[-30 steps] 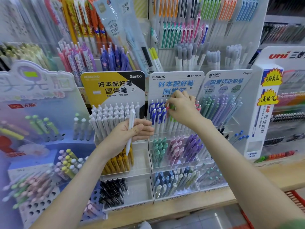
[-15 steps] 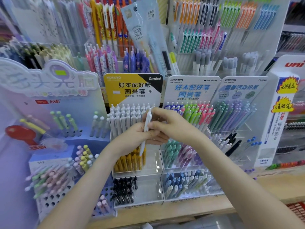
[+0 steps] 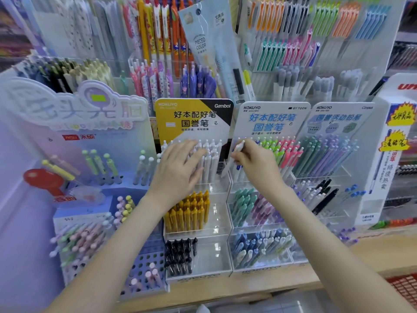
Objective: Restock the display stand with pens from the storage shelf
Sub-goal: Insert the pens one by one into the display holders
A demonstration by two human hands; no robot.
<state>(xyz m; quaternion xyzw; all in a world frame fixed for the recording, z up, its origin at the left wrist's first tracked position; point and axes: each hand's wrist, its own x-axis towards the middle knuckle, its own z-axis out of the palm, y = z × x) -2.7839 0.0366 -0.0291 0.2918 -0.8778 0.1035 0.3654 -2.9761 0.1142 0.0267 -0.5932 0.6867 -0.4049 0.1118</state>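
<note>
Right hand (image 3: 253, 164) pinches the pen (image 3: 239, 147) near its top: light, stiff, smooth; left hand (image 3: 178, 170) flat, empty

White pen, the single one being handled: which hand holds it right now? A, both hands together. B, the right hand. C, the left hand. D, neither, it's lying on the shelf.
B: the right hand pinches the white pen near its top, at the left edge of the blue stand, while the left hand lies with straight fingers over the row of pens in the stand beside it.
</note>
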